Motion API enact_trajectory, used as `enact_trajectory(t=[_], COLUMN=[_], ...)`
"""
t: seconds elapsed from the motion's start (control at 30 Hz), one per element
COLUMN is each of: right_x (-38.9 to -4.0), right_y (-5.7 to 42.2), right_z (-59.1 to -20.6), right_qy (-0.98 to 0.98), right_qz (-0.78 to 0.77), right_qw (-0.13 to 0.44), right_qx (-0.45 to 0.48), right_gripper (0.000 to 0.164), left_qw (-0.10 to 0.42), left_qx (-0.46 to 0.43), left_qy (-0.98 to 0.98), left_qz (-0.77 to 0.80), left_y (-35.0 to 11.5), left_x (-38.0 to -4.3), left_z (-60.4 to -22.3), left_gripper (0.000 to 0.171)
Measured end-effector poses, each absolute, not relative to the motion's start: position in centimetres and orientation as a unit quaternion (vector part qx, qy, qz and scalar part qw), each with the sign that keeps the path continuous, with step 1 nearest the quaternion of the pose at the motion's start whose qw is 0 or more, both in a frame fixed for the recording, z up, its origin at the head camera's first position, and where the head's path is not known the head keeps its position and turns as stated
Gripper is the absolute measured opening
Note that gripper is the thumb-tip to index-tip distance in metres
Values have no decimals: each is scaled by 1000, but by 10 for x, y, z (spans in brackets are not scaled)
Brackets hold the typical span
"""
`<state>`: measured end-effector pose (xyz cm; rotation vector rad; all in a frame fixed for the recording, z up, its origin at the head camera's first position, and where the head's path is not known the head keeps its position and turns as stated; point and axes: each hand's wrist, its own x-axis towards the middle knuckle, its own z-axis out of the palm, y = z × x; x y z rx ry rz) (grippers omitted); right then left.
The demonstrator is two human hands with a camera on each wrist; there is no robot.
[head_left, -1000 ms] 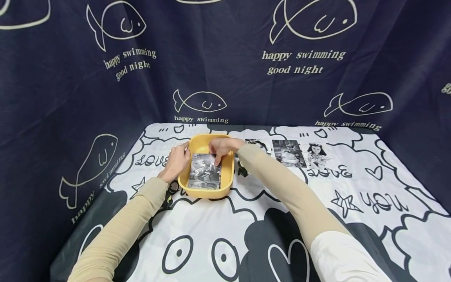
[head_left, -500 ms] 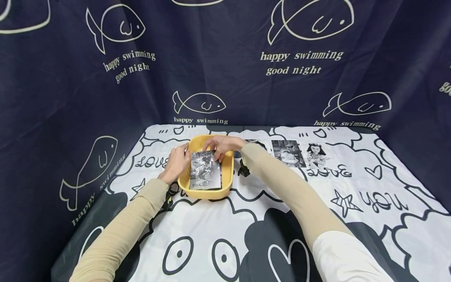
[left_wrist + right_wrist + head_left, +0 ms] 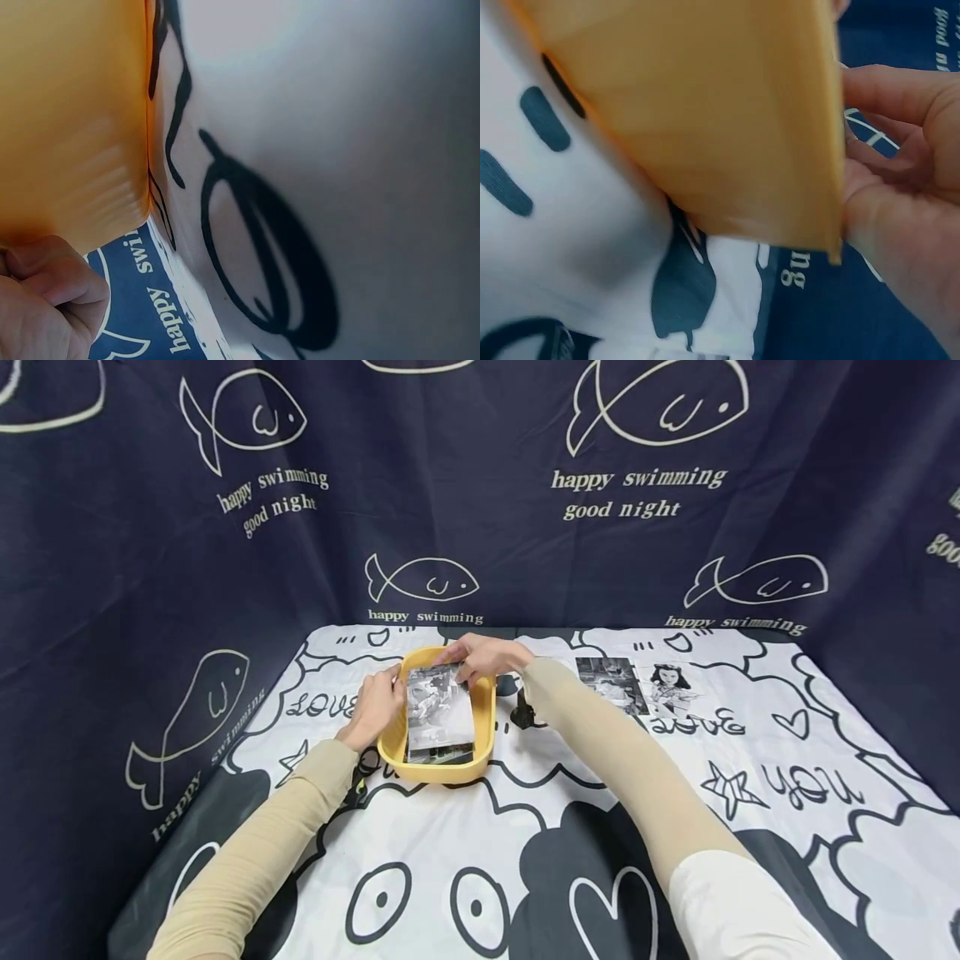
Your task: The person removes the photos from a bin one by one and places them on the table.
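A yellow plastic bin (image 3: 486, 714) stands on the cloth-covered table, with black-and-white photo prints inside. My left hand (image 3: 376, 704) grips the bin's left rim; in the left wrist view its curled fingers (image 3: 64, 277) lie against the yellow wall. At the back right of the bin, my right hand (image 3: 483, 657) pinches the upper edge of a photo print (image 3: 438, 706), thumb toward me. This print is raised above another print (image 3: 450, 755), whose lower strip shows beneath it. In the right wrist view the right hand (image 3: 907, 142) is beyond the bin wall, and the print is hidden.
Right of the bin two more prints lie flat, a dark scene (image 3: 611, 683) and a portrait of a person (image 3: 669, 687). A black object (image 3: 522, 712) hangs under the right wrist. A dark blue fish-pattern curtain (image 3: 525, 527) rises behind the patterned tablecloth (image 3: 435, 843).
My right hand has pinched the top print and drawn it up and back, uncovering the print below. The left hand has stayed at the bin's rim.
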<state>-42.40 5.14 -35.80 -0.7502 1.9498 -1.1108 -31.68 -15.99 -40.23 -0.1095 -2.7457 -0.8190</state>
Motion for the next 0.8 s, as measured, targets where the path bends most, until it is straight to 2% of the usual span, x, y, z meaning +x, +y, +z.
enact_trajectory(t=[0.17, 0.43, 0.8], right_x=[-428, -439, -435], right_y=[69, 116, 231], right_z=[-344, -320, -303], right_qy=[775, 745, 771], right_qz=[-454, -530, -520], right_qw=[346, 325, 300], right_qx=[-271, -241, -212], right_gripper=[55, 58, 60], left_qw=[120, 87, 103], left_qx=[-27, -18, -32], left_qy=[-951, -945, -951], left_qz=[-285, -315, -291], left_y=[-160, -159, -160], left_x=[-316, -313, -315], left_z=[-402, -400, -398], left_gripper=[46, 50, 48])
